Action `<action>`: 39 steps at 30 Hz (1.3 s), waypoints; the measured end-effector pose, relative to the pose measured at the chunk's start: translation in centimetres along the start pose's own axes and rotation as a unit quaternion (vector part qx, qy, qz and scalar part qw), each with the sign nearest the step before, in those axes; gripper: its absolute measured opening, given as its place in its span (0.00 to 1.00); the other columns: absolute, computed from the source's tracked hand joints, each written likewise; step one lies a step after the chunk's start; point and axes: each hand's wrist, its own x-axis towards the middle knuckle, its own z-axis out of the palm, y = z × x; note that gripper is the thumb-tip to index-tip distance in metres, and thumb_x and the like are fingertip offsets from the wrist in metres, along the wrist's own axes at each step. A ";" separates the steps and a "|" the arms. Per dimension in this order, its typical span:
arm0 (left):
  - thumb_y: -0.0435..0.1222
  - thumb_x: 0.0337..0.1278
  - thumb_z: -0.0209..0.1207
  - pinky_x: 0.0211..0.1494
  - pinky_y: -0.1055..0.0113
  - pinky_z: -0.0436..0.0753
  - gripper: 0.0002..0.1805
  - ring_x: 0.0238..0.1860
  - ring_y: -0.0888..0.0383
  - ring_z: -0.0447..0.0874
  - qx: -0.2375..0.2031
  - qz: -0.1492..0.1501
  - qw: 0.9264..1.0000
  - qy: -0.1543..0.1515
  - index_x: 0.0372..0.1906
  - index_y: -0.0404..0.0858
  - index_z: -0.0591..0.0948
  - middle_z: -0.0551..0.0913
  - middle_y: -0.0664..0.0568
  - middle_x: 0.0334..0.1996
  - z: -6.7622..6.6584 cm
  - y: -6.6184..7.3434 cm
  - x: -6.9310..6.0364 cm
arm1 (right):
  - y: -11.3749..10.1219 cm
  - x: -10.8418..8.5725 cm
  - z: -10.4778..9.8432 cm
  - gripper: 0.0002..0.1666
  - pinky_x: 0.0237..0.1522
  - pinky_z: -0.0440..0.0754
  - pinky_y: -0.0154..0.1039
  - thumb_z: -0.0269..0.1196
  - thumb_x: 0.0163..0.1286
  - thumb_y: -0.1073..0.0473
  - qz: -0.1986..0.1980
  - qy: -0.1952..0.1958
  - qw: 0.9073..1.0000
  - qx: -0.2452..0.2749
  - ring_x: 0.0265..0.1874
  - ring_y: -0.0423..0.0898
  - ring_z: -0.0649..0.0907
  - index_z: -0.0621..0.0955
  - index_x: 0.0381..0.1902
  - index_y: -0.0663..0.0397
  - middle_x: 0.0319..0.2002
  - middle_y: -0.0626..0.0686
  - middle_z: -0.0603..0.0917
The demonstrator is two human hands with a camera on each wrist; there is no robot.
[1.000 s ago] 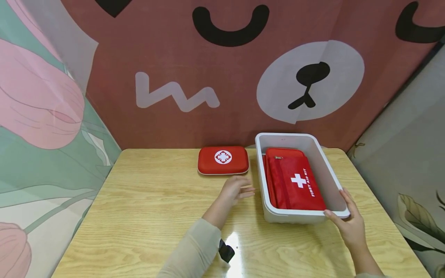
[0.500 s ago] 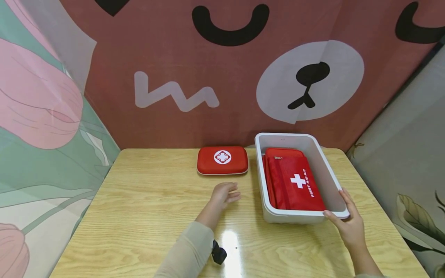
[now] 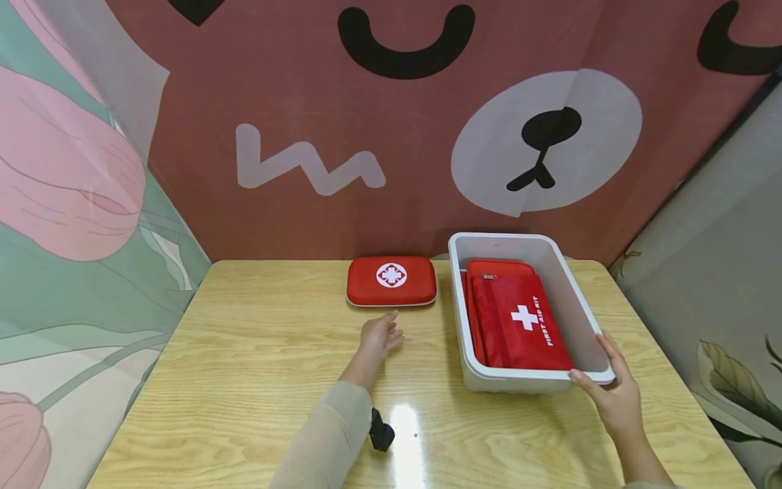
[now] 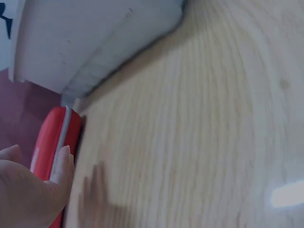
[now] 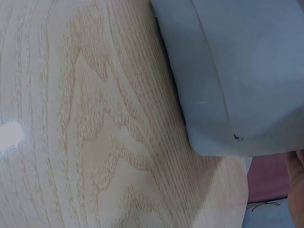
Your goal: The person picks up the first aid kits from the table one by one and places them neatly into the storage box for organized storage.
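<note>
In the head view my left hand (image 3: 377,337) hovers with loosely extended fingers just in front of a red hard case (image 3: 391,291) with a white cross emblem. The left wrist view has this hand (image 4: 33,194) near the case's zipped edge (image 4: 61,130); whether they touch, I cannot tell. My right hand (image 3: 618,394) grips the near right corner of a white plastic bin (image 3: 525,373), thumb over the front rim. Inside the bin lies a red pouch (image 3: 519,322) lettered FIRST AID KIT, on top of other red items mostly hidden beneath it.
Everything stands on a wood-grain table (image 3: 256,339). Behind it hangs a brown curtain (image 3: 305,224) with a bear print, close to the case and bin. A black wrist device (image 3: 381,431) sits on the left wrist.
My left hand has moved left, away from the bin's side, and now is just in front of the red case. The right hand stays on the bin's corner.
</note>
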 end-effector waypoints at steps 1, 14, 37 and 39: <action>0.44 0.42 0.63 0.35 0.56 0.78 0.40 0.37 0.39 0.76 0.002 -0.005 1.000 0.007 0.56 0.23 0.60 0.70 0.31 0.45 0.0 0.1 0.0 | 0.0 0.0 0.0 0.42 0.50 0.60 0.20 0.57 0.46 0.84 0.000 0.001 1.000 -0.003 0.59 0.40 0.56 0.61 0.61 0.61 0.63 0.50 0.55; 0.49 0.23 0.71 0.28 0.53 0.78 0.58 0.32 0.37 0.77 -0.006 -0.007 0.998 0.059 0.60 0.26 0.52 0.68 0.29 0.46 -3.1 -4.3 9.8 | 0.0 -0.2 -0.1 0.43 0.49 0.61 0.19 0.56 0.46 0.84 -0.002 -0.007 1.000 0.010 0.59 0.40 0.56 0.60 0.61 0.62 0.64 0.51 0.54; 0.47 0.41 0.63 0.33 0.49 0.77 0.42 0.36 0.33 0.74 -0.064 -0.022 0.993 0.100 0.60 0.33 0.58 0.62 0.22 0.49 -0.9 3.0 6.2 | 0.0 0.0 -0.1 0.43 0.48 0.62 0.19 0.56 0.45 0.85 -0.010 -0.007 1.000 0.004 0.58 0.40 0.57 0.60 0.61 0.62 0.63 0.51 0.55; 0.47 0.41 0.62 0.35 0.49 0.76 0.43 0.38 0.33 0.73 -0.071 -0.035 0.990 0.118 0.62 0.35 0.57 0.62 0.25 0.52 -0.5 3.4 6.0 | -0.1 0.0 -0.1 0.43 0.48 0.63 0.19 0.56 0.45 0.85 -0.009 -0.007 1.000 0.015 0.58 0.41 0.57 0.60 0.61 0.62 0.64 0.52 0.55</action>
